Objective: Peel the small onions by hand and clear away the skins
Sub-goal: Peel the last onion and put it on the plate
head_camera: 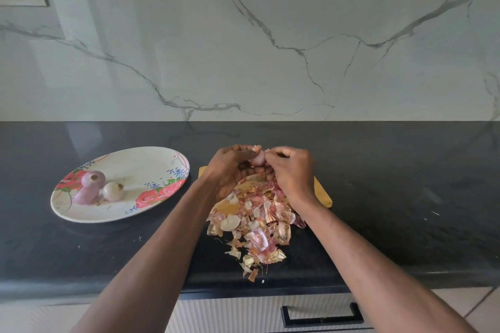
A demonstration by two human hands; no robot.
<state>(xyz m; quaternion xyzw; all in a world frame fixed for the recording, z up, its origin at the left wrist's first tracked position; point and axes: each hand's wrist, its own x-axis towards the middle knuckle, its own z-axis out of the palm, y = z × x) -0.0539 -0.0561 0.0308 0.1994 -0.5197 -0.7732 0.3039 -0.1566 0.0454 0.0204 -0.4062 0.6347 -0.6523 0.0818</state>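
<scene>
Now the small onion (256, 159) is held in the air above the wooden board (323, 192), between both hands. The left hand (230, 170) cups it from below and behind with curled fingers, so its grip is closed around the bulb. The right hand (290, 170) pinches a thin piece of skin at the top of the same onion, thumb against fingertips.

Such an onion is light and firm, but I think the peeled flesh becomes smooth and a little slippery, so it is better to hold it around the middle with the whole hand, not with two fingers only. The skin is dry, thin like paper and tears easily; it should be taken close to the tip or root end, where the edge lifts, and pulled slowly down along the bulb.

A loose heap of skins (257, 224) lies on the board and spills onto the dark surface (405, 184) toward the person. These pieces weigh almost nothing and will scatter if swept fast. On the flowered plate (151, 159) at the left lie three peeled onions (93, 178), near each other.
</scene>
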